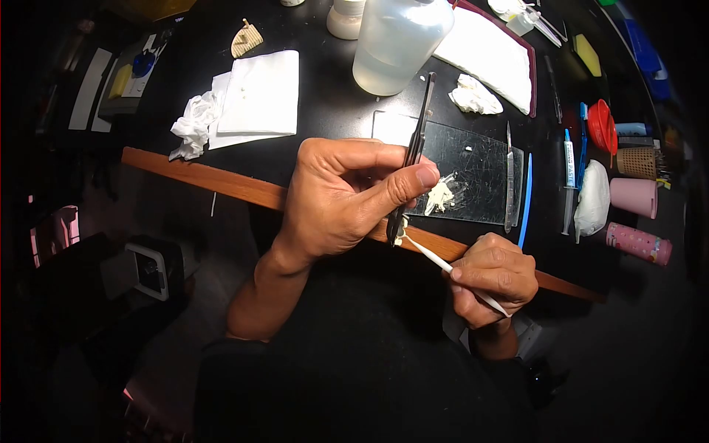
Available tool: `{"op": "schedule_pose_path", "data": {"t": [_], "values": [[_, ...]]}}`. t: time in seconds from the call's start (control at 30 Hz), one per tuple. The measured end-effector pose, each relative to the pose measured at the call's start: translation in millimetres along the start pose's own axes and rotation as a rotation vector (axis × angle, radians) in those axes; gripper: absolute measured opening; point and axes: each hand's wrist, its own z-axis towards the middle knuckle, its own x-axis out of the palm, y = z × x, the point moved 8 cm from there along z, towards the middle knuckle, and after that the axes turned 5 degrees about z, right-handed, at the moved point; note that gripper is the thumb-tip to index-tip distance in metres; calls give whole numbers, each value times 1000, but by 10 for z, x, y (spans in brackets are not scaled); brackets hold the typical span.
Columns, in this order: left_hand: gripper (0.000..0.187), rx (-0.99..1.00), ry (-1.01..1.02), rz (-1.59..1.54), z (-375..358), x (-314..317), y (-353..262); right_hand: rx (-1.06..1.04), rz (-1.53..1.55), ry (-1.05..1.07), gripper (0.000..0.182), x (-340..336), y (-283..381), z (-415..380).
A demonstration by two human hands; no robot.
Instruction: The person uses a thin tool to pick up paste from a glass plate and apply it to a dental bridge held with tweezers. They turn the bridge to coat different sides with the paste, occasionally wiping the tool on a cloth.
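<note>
My left hand (347, 188) is closed around black tweezers (422, 122), thumb and fingers pressed on the shaft. At the lower tip of the tweezers is a small cream-coloured piece (402, 231), too small to name surely. My right hand (493, 280) grips a slim white stick-like tool (436, 258) like a pen, and its thin end meets the cream piece. Behind my hands a dark glass plate (484, 166) bears a smear of cream paste (440, 196). A metal scalpel (509, 177) lies along the plate's right side, with a blue stick (527, 196) beside it.
A translucent jug (399, 48) of liquid stands behind the plate. Folded white paper (260, 92) and crumpled tissue (193, 125) lie left. To the right are a syringe (569, 177), a pink cup (634, 198) and a pink patterned cylinder (639, 244). The wooden table edge (199, 177) runs beneath my hands.
</note>
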Motion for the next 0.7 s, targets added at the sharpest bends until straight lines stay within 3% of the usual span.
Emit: {"op": "schedule_pose_path", "data": {"t": [0.7], "values": [[18,15,-2,10,-4,-4,16,-14,2,-3,29,11,-12,-15]]}}
